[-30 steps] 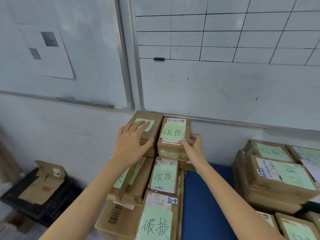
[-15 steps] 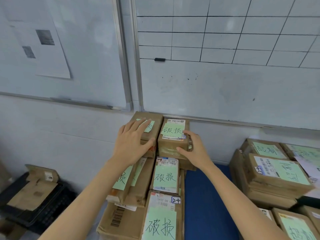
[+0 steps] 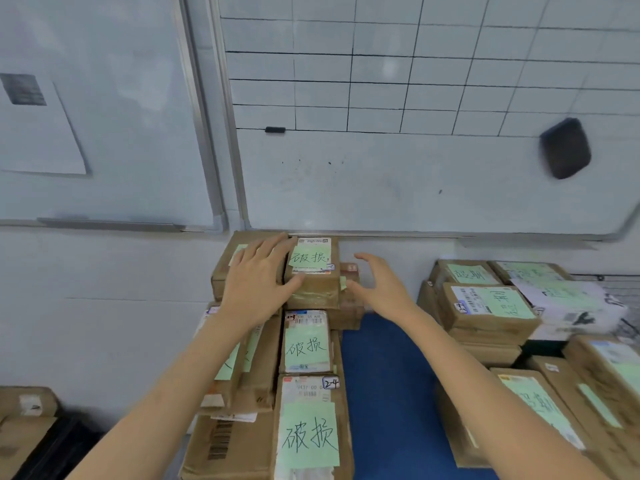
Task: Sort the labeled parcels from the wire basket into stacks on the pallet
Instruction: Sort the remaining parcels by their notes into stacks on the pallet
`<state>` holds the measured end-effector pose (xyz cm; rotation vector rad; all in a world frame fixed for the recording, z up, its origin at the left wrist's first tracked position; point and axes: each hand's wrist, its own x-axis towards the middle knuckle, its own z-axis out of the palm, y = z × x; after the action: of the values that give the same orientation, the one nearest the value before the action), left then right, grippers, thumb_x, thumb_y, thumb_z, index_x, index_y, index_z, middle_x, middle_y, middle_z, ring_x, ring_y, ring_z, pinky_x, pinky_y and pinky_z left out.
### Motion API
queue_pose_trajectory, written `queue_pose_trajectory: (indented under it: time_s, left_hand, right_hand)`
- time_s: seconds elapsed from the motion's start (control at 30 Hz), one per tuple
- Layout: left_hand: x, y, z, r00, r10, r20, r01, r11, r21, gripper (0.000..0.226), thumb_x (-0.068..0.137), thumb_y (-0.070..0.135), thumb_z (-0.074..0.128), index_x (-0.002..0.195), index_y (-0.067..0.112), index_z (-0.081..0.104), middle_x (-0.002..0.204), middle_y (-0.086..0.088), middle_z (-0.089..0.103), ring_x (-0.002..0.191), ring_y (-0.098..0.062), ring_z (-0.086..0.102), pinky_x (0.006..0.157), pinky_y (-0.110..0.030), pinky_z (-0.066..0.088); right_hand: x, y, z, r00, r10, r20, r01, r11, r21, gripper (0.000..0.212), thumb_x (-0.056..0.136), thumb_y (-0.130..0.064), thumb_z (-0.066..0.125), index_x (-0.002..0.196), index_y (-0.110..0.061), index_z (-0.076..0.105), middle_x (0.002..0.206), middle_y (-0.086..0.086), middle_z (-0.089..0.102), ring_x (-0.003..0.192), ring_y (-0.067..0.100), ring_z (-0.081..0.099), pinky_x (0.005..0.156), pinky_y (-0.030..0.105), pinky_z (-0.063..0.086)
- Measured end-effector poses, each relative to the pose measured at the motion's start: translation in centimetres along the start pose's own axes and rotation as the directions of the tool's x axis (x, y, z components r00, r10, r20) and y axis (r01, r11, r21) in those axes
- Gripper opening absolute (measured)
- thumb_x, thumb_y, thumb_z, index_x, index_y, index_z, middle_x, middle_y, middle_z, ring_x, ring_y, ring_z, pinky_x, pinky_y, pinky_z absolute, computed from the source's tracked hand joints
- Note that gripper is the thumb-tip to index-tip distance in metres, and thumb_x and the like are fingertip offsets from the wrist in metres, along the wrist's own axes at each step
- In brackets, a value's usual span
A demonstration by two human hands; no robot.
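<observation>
Firstly, head view, the only one.

Item: left hand (image 3: 258, 285), fingers straight and spread, lying flat on a plain brown cardboard parcel (image 3: 224, 271) at the far top of the left-hand stack. Its thumb touches the near left corner of the neighbouring parcel.

Item: brown cardboard parcel with a green handwritten note and a white shipping label (image 3: 311, 271), topmost in its column, set against the wall under the whiteboard rail. It sits just right of the parcel under the left hand, touching it.

Item: right hand (image 3: 382, 289), fingers loosely curved and spread, holding nothing. It hovers just beside the right face of the green-noted parcel; whether the thumb tip touches cannot be told.

Item: two further brown parcels with green handwritten notes, one mid-column (image 3: 306, 346) and one nearest the camera (image 3: 308, 436), in line below the top one.

Item: blue pallet (image 3: 388, 382), bare between the left stack and the right stacks.

Item: right-hand stacks of brown green-noted parcels (image 3: 488, 306), well apart from both hands.

Item: white gridded whiteboard (image 3: 381, 81) on the wall, carrying a black eraser (image 3: 566, 148) at right.

Item: black crate with cardboard pieces (image 3: 52, 452), lower left, on the floor.
</observation>
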<state>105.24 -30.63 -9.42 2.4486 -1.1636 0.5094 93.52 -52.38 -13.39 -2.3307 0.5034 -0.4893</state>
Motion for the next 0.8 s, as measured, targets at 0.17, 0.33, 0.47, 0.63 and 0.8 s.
queue_pose_trajectory:
  time_s: [0.17,0.33,0.47,0.63,0.8]
  left_hand:
    - [1.0,4.1,0.7,0.993,0.116,0.01,-0.115,0.993,-0.03,0.07,0.085,0.063,0.032,0.143,0.028,0.048,0.15,0.005,0.045,0.137,-0.02,0.039,0.111,-0.039,0.03]
    - [2.3,10.7,2.1,0.967,0.251,0.049,-0.245,0.965,-0.093,0.076,0.08,0.064,0.028,0.144,0.027,0.047,0.151,0.003,0.044,0.137,-0.022,0.039,0.11,-0.039,0.029]
    - [2.6,17.5,3.1,0.924,0.38,0.035,-0.37,0.915,-0.161,0.075,0.082,0.063,0.031,0.141,0.021,0.052,0.144,-0.003,0.052,0.13,-0.028,0.047,0.105,-0.041,0.034]
    - [1.4,27.5,4.2,0.878,0.476,0.048,-0.45,0.857,-0.25,0.079,0.079,0.066,0.028,0.144,0.026,0.047,0.149,0.0,0.047,0.136,-0.026,0.04,0.109,-0.044,0.031]
    - [-1.7,37.4,5.2,0.828,0.558,0.047,-0.518,0.795,-0.316,0.079,0.083,0.068,0.025,0.148,0.027,0.041,0.156,0.002,0.038,0.141,-0.024,0.034,0.113,-0.044,0.026]
  right_hand:
    - [-3.8,0.7,-4.8,0.994,-0.018,-0.106,-0.006,0.976,-0.218,0.064,0.096,-0.043,0.058,0.152,-0.026,0.031,0.159,-0.001,0.029,0.144,0.018,0.029,0.114,0.041,0.033]
    - [-8.6,2.4,-10.3,0.978,0.029,-0.207,-0.108,0.918,-0.381,0.067,0.096,-0.051,0.053,0.154,-0.032,0.027,0.163,-0.002,0.02,0.149,0.02,0.021,0.118,0.046,0.029]
    - [-13.6,4.0,-15.3,0.951,0.069,-0.302,-0.203,0.875,-0.44,0.066,0.098,-0.048,0.052,0.155,-0.026,0.028,0.162,0.001,0.024,0.148,0.021,0.021,0.118,0.041,0.026]
    - [-20.7,6.8,-21.3,0.905,0.15,-0.398,-0.339,0.822,-0.458,0.066,0.098,-0.047,0.052,0.155,-0.024,0.028,0.162,0.003,0.023,0.148,0.022,0.021,0.116,0.037,0.025]
    - [-28.3,10.4,-27.2,0.868,0.211,-0.449,-0.437,0.753,-0.491,0.067,0.098,-0.049,0.052,0.155,-0.024,0.028,0.162,0.005,0.023,0.148,0.025,0.021,0.116,0.039,0.025]
